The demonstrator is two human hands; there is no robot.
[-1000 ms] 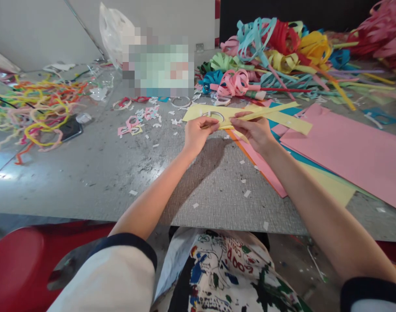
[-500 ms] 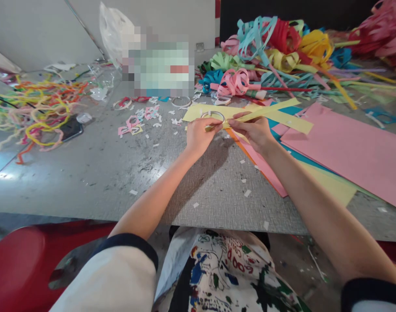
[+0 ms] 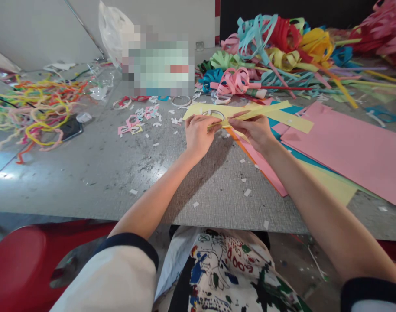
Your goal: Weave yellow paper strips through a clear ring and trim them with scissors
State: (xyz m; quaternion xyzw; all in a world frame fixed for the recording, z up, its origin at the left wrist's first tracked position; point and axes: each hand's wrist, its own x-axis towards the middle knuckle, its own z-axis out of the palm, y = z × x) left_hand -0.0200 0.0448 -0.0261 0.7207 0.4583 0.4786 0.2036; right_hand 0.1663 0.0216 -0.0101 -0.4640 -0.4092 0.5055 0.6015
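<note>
Between my two hands runs a narrow folded strip of yellow paper [image 3: 272,108], its free end pointing up to the right. My left hand [image 3: 200,132] is closed on the strip's left end, fingers curled over it. My right hand [image 3: 254,130] pinches the same strip a little farther right, thumb and fingers pressed together. A roll of tape [image 3: 214,115] lies just behind my left fingers, on a wider sheet of yellow paper [image 3: 194,112]. Another yellow paper piece [image 3: 298,122] sticks out beyond my right hand.
Pink sheets [image 3: 350,147] and other coloured paper cover the right side. Paper-loop flowers [image 3: 233,81] on sticks are heaped behind. Fuzzy craft stems [image 3: 38,112] lie at left over a dark phone [image 3: 71,130]. White scraps dot the grey table [image 3: 120,173]. A red stool [image 3: 19,264] stands lower left.
The strip's free end has shifted slightly left and down. My left fingers have raised and rolled a little over the strip. My right hand has barely moved.
</note>
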